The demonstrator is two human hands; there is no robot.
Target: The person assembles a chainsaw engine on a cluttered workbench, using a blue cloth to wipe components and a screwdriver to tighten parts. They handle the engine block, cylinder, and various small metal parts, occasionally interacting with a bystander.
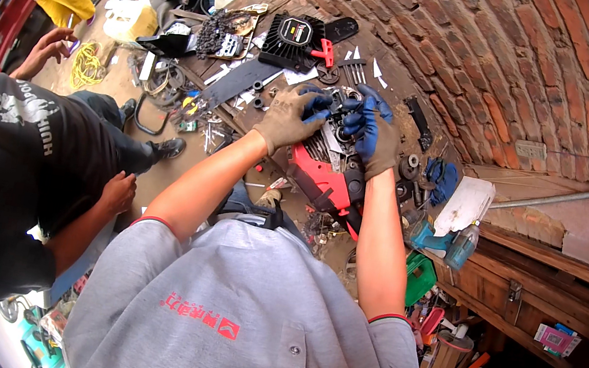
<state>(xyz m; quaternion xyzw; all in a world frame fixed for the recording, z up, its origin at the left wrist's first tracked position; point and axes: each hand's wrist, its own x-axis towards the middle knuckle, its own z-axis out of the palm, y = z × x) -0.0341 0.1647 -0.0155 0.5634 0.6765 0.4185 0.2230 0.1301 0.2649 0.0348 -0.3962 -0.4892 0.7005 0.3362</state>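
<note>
A partly stripped engine-driven machine with a red and black body [322,176] sits on the bench in front of me, its metal engine parts bare at the top. My left hand [291,116], in a grey-blue work glove, curls its fingers against the left side of the engine. On the opposite side my right hand [378,134], gloved alike, has its fingers bent together at the engine's top. What either set of fingertips grips is too small to make out. Just beyond the hands lies a black finned starter cover [295,38] with a red pull handle [324,53].
A brick wall [467,50] borders the bench at the right. Greasy parts [224,33] and a dark flat bar [237,84] lie to the left. Near the right edge are a blue glove [441,177] and a spray bottle [463,246]. Another person [19,143] stands close at left.
</note>
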